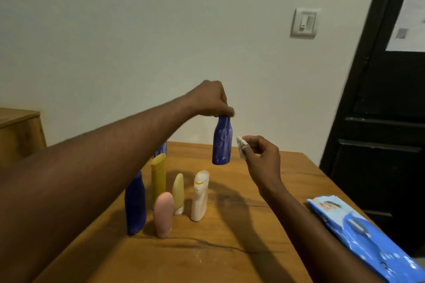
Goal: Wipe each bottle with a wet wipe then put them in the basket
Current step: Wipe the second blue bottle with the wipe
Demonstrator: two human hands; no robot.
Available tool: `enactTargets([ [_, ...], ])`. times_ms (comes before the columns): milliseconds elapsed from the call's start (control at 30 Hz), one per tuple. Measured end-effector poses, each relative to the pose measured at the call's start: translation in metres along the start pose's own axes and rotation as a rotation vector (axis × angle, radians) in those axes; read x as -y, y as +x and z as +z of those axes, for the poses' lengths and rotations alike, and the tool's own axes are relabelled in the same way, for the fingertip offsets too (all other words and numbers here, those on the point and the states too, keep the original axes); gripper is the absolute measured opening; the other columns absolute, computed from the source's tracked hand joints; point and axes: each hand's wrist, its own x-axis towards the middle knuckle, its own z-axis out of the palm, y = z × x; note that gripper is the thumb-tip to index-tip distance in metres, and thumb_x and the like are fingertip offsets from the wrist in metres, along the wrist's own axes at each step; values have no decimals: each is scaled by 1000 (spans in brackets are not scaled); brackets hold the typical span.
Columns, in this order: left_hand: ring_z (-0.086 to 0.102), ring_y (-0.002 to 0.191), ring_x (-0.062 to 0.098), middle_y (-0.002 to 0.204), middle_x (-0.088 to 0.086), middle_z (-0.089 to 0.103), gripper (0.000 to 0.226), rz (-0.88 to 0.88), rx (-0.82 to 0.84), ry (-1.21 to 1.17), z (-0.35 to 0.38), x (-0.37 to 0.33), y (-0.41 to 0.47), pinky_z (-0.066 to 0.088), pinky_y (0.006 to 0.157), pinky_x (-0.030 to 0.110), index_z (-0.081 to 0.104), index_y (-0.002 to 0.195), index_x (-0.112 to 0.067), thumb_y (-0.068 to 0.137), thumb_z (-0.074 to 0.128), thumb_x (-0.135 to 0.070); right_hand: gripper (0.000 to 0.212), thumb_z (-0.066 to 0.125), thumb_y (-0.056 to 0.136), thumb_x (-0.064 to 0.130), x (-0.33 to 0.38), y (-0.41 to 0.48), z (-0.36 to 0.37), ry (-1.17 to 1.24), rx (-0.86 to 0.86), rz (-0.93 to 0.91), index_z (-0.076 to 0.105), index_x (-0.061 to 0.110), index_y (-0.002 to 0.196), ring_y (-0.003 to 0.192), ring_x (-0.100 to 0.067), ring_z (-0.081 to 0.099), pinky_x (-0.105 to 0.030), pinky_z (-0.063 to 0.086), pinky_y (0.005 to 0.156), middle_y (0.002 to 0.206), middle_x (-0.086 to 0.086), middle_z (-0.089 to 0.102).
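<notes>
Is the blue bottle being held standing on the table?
No, lifted: the left hand holds the blue bottle by its top, base clear of the table.

The left arm stretches from lower left toward frame centre, left hand [210,99] knuckles-up, fingertips pinched downward around a blue bottle's [222,142] neck. Just right, the right hand [259,156] pinches a crumpled wet wipe [241,147] between thumb and fingers.

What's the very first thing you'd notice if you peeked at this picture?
A blue bottle hangs in the air above the wooden table, pinched by its top in the left hand. Just right of it, the right hand holds a small white wipe. Below, more bottles stand clustered, and a blue wipes pack lies at the table's right edge.
</notes>
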Motion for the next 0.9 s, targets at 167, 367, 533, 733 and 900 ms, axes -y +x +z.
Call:
enactTargets([
  [167, 72, 78, 13, 77, -1, 75, 26, -3, 76, -44, 16, -59, -40, 54, 66, 24, 80, 86, -12, 84, 77, -38, 21, 65, 99, 13, 17, -43, -43, 8, -64, 23, 70, 19, 118, 101, -6, 65, -20, 54, 82, 106, 8, 71],
  [367, 69, 72, 12, 75, -1, 73, 28, -39, 117, -63, 55, -104, -90, 52, 60, 25, 77, 85, -11, 82, 78, -39, 16, 65, 99, 17, 9, -107, -77, 52, -72, 113, 71, 29, 108, 93, -2, 69, -26, 59, 80, 98, 11, 74],
  [533, 66, 63, 11, 70, -2, 70, 26, -87, 90, -108, 85, -117, -122, 48, 51, 23, 77, 80, -13, 80, 79, -39, 18, 67, 98, 17, 2, -145, -92, 33, -100, 168, 70, 34, 100, 95, 1, 67, -24, 57, 82, 96, 15, 74],
  [733, 68, 65, 17, 69, 3, 71, 34, -132, 36, -169, 104, -116, -141, 54, 60, 31, 76, 74, -11, 80, 78, -45, 17, 68, 97, 22, -4, -164, -93, 75, -117, 250, 73, 27, 112, 103, -6, 67, -32, 61, 86, 105, 13, 74],
  [900, 69, 68, 10, 83, -3, 74, 38, -115, 27, -214, 106, -110, -143, 59, 66, 30, 79, 83, -13, 81, 76, -52, 21, 61, 101, 26, -1, -172, -88, 182, -124, 313, 71, 27, 120, 109, -7, 64, -31, 59, 85, 114, 13, 70],
])
